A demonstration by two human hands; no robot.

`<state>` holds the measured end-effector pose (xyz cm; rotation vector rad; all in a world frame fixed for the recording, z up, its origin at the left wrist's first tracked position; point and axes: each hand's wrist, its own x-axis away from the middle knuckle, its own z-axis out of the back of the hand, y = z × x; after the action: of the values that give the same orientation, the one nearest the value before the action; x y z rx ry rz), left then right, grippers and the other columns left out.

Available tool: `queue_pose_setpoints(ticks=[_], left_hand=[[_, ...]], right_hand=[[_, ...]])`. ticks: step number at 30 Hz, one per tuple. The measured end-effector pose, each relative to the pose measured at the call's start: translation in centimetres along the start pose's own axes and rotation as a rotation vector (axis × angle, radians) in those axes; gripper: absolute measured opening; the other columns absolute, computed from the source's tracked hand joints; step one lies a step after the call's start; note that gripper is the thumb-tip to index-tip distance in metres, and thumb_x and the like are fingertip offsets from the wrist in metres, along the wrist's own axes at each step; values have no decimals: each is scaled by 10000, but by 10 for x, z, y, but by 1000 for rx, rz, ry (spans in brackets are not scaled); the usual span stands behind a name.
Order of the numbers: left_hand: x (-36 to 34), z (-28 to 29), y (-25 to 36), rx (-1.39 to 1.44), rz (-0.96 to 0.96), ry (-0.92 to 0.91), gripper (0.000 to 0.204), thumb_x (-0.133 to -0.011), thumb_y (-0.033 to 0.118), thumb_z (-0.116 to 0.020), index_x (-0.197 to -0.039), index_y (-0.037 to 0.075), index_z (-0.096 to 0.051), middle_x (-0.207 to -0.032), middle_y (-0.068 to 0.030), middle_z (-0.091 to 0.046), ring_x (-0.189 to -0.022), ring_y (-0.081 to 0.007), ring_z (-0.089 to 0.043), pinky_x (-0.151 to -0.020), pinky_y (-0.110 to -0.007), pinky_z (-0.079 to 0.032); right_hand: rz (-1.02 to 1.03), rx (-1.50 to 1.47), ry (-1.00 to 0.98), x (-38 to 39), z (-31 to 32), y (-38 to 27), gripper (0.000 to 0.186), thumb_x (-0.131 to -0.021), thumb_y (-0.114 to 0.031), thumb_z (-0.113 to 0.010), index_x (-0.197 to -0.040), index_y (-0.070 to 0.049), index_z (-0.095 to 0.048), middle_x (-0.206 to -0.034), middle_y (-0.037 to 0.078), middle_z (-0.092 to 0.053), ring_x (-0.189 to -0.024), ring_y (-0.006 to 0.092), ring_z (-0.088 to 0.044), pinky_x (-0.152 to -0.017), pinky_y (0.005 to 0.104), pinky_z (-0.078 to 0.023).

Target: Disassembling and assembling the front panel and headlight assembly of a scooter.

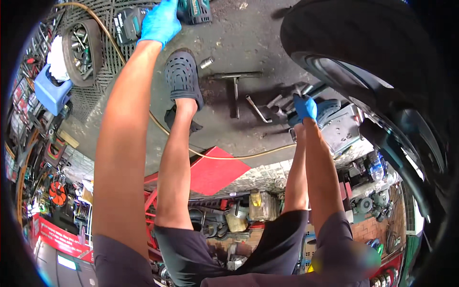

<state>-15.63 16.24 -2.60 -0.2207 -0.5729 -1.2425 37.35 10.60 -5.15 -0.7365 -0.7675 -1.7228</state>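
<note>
At the top left, my left hand (161,23) in a blue glove is closed around the handle of a cordless power tool (195,11). Its black battery (128,26) sticks out to the left of the glove, and its teal and black body to the right; the top edge cuts off part of it. My right hand (306,107), also gloved in blue, reaches down beside my right foot among metal tools. Its fingers are closed at a shiny metal piece, whose kind I cannot make out. Left of it lie a bent metal wrench (258,110), a T-handle wrench (235,95) and a socket (206,62).
A large black tyre (354,28) fills the upper right. A hose (158,122) crosses the floor past my grey clog (181,74). Left are a bin of sockets (98,52) and a blue plastic piece (51,91). A red panel (217,172) lies between my legs; cluttered shelves stand behind.
</note>
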Motion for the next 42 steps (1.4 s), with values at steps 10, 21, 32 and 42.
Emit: queue_pose_setpoints(ticks=[10, 21, 32, 42], left_hand=[[236, 97, 80, 894, -22, -295, 390, -730, 105, -713, -1107, 37, -638, -1020, -201, -670, -960, -290, -644, -836, -407, -508], [351, 234, 143, 1777, 305, -718, 164, -783, 74, -752, -925, 25, -688, -776, -27, -678, -700, -106, -616, -678, -283, -506], [341, 316, 178, 1643, 152, -782, 233, -758, 61, -800, -960, 36, -685, -783, -18, -677, -696, -98, -601, -688, -278, -507], [339, 363, 209, 1337, 6, -862, 391, -761, 149, -816, -1114, 74, -665, -986, -25, -671, -906, -139, -617, -822, -329, -514]], right_hand=[[315, -436, -331, 238, 76, 19, 202, -892, -263, -662, -920, -64, -636, -614, 31, -573, -562, 99, -514, -505, 299, -413], [400, -901, -419, 378, 334, -24, 311, -834, -45, -697, -1143, -11, -691, -827, 0, -682, -674, 55, -550, -619, 236, -481], [619, -875, -634, 405, 429, -30, 302, -816, -60, -709, -1107, 23, -690, -760, 19, -663, -653, 93, -597, -613, 246, -490], [1010, -628, -126, 440, 468, 20, 290, -837, -176, -714, -1101, -57, -702, -736, 93, -661, -592, 157, -633, -566, 310, -488]])
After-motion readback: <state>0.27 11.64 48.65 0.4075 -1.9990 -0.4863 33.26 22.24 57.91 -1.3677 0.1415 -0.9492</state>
